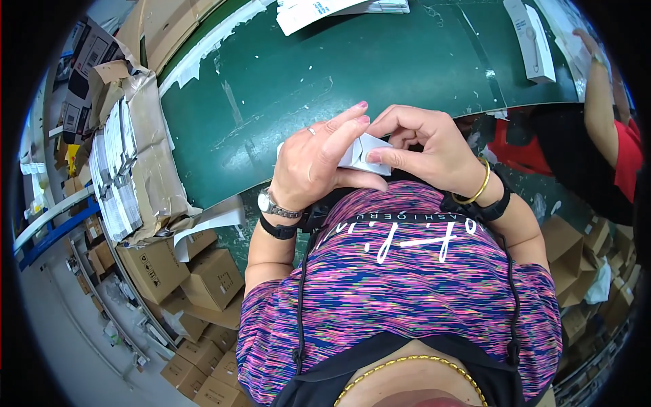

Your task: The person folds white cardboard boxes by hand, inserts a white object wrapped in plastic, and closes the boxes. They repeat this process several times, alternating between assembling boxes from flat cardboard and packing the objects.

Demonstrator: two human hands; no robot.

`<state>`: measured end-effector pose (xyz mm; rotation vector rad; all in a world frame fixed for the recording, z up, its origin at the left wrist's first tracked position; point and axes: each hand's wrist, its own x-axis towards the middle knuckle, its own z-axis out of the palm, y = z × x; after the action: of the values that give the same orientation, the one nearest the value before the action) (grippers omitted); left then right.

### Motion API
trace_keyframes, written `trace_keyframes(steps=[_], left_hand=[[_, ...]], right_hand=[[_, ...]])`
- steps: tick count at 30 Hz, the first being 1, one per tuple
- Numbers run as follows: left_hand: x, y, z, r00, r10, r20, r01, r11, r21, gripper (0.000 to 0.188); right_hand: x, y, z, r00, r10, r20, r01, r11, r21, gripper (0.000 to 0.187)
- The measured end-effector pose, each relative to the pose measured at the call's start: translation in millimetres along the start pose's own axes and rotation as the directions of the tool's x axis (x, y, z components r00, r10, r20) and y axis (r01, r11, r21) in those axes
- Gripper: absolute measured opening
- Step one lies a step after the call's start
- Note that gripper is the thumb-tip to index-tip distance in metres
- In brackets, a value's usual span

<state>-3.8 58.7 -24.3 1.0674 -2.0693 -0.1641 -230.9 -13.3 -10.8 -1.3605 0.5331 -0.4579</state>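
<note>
A small white carton (354, 157) is held close in front of my chest, just over the near edge of the green table. My left hand (305, 163) wraps round its body, fingers stretched along the far side and thumb underneath. At the carton's right end, my right hand (427, 149) has its thumb pressed on the end panel and its other fingers curled by the far edge. Most of the carton's left part is hidden by my left hand.
White flat cartons (339, 15) lie at the table's (271, 88) far edge. A long white box (534, 44) is at the far right, near a co-worker's arm (600, 102). On the left, a torn brown carton (159, 149) holds stacked white sheets (115, 169); brown boxes (213, 278) stand below.
</note>
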Motion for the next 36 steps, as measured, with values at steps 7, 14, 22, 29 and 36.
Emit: trace_keyframes(steps=[7,14,22,29,36], left_hand=[[3,4,3,0.998,-0.058,0.013,0.057,0.998,0.036,0.094],[-1,-11,6,0.994,-0.089,-0.056,0.084,0.993,-0.083,0.099],[25,1,10,0.713,-0.083,-0.696,0.105,0.994,-0.011,0.060],[23,-21,15,0.883,-0.364,-0.298,0.421,0.894,0.154,0.034],[77,-90,32,0.947,-0.321,0.017,0.303,0.907,0.293,0.033]], right_hand=[[2,9,1,0.995,-0.039,-0.089,0.023,0.984,-0.179,0.023],[-2,1,-4,0.999,0.028,0.045,-0.030,0.998,0.049,0.032],[7,6,-69,0.902,-0.244,-0.356,0.296,0.950,0.099,0.039],[6,49,-87,0.673,0.044,-0.738,0.256,0.923,0.288,0.027],[-5,106,-59,0.808,0.015,-0.589,0.092,0.984,0.152,0.017]])
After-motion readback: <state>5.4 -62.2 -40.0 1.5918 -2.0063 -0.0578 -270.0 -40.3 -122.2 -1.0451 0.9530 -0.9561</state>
